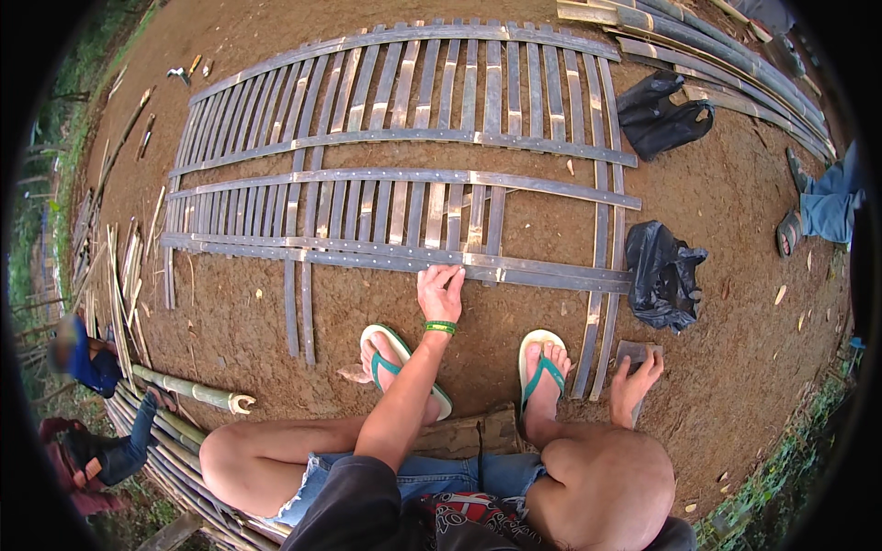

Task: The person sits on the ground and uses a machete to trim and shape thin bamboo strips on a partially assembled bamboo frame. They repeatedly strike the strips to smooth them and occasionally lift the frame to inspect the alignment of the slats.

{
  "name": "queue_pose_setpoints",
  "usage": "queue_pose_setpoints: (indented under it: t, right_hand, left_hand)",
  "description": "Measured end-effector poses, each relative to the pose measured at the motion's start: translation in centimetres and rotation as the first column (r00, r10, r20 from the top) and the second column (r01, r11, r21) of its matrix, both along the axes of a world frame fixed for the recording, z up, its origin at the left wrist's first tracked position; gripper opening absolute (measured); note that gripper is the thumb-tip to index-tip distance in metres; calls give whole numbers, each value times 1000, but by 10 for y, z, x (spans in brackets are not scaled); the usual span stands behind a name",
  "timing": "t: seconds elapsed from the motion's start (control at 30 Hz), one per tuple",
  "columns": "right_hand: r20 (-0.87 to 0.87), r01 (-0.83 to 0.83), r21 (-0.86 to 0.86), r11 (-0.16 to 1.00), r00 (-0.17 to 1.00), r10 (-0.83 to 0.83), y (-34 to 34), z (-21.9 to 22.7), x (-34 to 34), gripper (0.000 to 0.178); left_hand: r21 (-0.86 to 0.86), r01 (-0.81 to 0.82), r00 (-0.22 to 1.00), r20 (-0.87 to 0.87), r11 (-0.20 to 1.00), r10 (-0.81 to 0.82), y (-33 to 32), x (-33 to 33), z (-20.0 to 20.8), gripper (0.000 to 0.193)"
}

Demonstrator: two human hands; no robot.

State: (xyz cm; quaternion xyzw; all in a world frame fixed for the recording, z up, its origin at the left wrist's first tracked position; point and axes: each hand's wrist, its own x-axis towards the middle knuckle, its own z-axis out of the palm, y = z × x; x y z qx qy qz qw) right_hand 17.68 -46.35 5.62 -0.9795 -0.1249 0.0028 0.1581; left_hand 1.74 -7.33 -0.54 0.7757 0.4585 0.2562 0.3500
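A bamboo lattice of dark slats [401, 83] and cross rails lies on the ground before me. My left hand [441, 292], with a green and yellow band at its wrist, is at the nearest double rail [542, 274]. Its fingertips are pinched together against the rail; whatever is between them is too small to make out. To the right of my right foot, my right hand [632, 384] is low over the ground. Its fingers curl round a flat, dark, rectangular piece [639, 352], whose kind I cannot tell; the hand hides part of it.
Black plastic bags [663, 275] sit right of the lattice. Bamboo poles [735, 55] lie at the far right and a cut bamboo pole [193, 389] at the left. Two people sit at the left; another person's sandaled foot [788, 233] shows at the right.
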Motion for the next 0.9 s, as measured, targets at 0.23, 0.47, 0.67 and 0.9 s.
queue_pose_setpoints:
  t: [0.23,0.47,0.67,0.9]
  right_hand:
    - [-4,73,-172,982,997,-74,-35,-20,-10,62]
    - [68,157,-169,973,987,-148,-58,-26,-6,58]
    - [1,107,-112,988,994,-108,-80,-34,-4,53]
    - [1,-50,-65,997,999,50,-88,-30,-1,45]
  left_hand:
    - [-109,2,1000,-11,994,-3,3,2,2,14]
    - [-77,-1,1000,1,997,1,-3,4,-4,11]
    - [-24,-25,1000,-18,999,24,-6,4,-9,11]
    - [185,40,996,-87,982,-24,-12,12,2,11]
